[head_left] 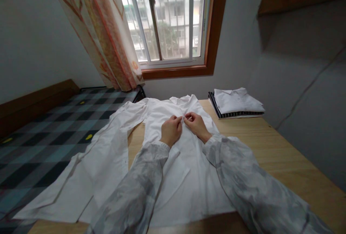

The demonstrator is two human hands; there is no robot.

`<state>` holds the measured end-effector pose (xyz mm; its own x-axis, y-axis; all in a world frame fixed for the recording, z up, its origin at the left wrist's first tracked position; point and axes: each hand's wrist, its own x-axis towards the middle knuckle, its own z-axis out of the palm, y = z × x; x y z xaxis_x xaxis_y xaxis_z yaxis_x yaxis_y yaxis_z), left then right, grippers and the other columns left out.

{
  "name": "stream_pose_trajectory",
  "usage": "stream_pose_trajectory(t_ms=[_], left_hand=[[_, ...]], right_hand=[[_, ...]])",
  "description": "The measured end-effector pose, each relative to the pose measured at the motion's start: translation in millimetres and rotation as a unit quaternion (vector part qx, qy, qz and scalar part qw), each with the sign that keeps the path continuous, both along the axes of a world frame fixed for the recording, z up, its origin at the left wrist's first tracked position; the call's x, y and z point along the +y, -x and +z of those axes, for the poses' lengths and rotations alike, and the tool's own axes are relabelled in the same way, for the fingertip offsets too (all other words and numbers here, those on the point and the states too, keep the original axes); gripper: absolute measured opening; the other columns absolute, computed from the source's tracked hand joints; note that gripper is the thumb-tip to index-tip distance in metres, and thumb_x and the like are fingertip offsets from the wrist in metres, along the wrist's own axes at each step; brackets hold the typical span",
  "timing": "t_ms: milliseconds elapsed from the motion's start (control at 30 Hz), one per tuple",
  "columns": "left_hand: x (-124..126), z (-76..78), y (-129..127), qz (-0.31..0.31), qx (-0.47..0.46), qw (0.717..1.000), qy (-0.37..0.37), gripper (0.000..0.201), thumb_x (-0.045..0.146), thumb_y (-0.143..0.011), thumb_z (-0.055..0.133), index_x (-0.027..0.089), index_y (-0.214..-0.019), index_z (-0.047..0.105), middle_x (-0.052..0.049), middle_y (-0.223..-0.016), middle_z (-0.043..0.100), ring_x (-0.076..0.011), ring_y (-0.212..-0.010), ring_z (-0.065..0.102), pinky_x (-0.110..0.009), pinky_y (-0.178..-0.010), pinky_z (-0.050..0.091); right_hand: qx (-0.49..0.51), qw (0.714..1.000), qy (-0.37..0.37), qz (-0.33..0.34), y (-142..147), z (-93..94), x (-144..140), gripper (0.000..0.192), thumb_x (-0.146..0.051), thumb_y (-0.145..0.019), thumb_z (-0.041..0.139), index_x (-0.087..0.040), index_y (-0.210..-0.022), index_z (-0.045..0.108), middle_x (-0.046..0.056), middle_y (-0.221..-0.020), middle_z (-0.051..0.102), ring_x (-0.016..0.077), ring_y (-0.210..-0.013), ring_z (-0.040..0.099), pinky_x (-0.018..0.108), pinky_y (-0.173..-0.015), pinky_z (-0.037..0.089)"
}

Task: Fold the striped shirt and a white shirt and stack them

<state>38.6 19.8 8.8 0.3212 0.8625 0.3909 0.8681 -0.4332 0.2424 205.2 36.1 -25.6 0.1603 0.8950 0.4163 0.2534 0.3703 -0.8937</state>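
A white shirt [191, 187] lies spread on the wooden table, its collar toward the window and its hem toward me. Near the upper front of the shirt, my left hand [171, 131] is closed, thumb and forefinger pinching the fabric. Just beside it my right hand [198, 126] pinches the same spot, with fingertips almost touching those of the left. Whether a button sits between the fingers is too small to tell. White cloth [104, 158] also stretches out to the left, over the table edge toward the bed.
At the table's back right corner rests a folded white garment [238, 100] on top of a black striped one [229, 114]. The bare wooden tabletop [270, 154] extends to the right. A checked bed [62, 129] stands on the left, below a curtain [105, 28] and window.
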Motion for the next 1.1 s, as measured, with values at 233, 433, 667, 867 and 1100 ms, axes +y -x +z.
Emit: stream_pose_trajectory(t_ms=[233, 433, 667, 867, 1100], left_hand=[[4, -4.7, 3, -0.058, -0.029, 0.998, -0.006, 0.025, 0.028, -0.1, 0.065, 0.025, -0.113, 0.086, -0.008, -0.105, 0.077, -0.0239, -0.091, 0.07, -0.035, -0.084, 0.047], [8, -8.7, 4, -0.042, -0.101, 0.994, -0.014, 0.023, 0.026, -0.095, 0.071, 0.023, -0.112, 0.086, -0.008, -0.105, 0.08, -0.0239, -0.089, 0.071, -0.034, -0.079, 0.048], [16, -13.5, 7, -0.058, -0.204, 0.977, 0.004, 0.025, 0.027, -0.089, 0.076, 0.018, -0.11, 0.084, -0.008, -0.096, 0.081, -0.0206, -0.077, 0.069, -0.031, -0.074, 0.049], [26, -19.1, 12, -0.083, -0.322, 0.938, 0.093, 0.029, 0.04, -0.091, 0.073, 0.016, -0.104, 0.085, -0.004, -0.079, 0.077, -0.0173, -0.066, 0.063, -0.028, -0.065, 0.047], [30, -23.0, 16, -0.1, -0.354, 0.925, 0.095, 0.029, 0.042, -0.088, 0.077, 0.017, -0.098, 0.086, -0.006, -0.082, 0.08, -0.0159, -0.065, 0.06, -0.028, -0.064, 0.045]], right_hand=[[0.01, 1.0, -0.022, 0.011, -1, -1.2, 0, 0.031, -0.048, -0.085, 0.073, -0.019, -0.096, 0.078, 0.004, -0.084, 0.077, 0.0184, -0.069, 0.064, 0.03, -0.067, 0.051], [-0.054, 0.998, -0.013, 0.014, -1, -4.1, 1, 0.026, -0.043, -0.086, 0.072, -0.019, -0.093, 0.08, 0.005, -0.085, 0.08, 0.0187, -0.07, 0.067, 0.031, -0.07, 0.052], [-0.099, 0.995, -0.019, -0.006, -2, -5.6, 2, 0.016, -0.034, -0.088, 0.072, -0.021, -0.092, 0.081, 0.004, -0.087, 0.082, 0.0205, -0.074, 0.073, 0.031, -0.073, 0.054], [-0.093, 0.996, -0.009, -0.011, -2, -6.9, 3, 0.016, -0.034, -0.089, 0.073, -0.021, -0.09, 0.082, 0.005, -0.087, 0.083, 0.0216, -0.076, 0.076, 0.031, -0.075, 0.056], [-0.071, 0.997, -0.012, -0.005, -2, -6.7, 3, 0.016, -0.036, -0.088, 0.073, -0.021, -0.088, 0.08, 0.005, -0.086, 0.083, 0.0219, -0.077, 0.076, 0.031, -0.074, 0.056]])
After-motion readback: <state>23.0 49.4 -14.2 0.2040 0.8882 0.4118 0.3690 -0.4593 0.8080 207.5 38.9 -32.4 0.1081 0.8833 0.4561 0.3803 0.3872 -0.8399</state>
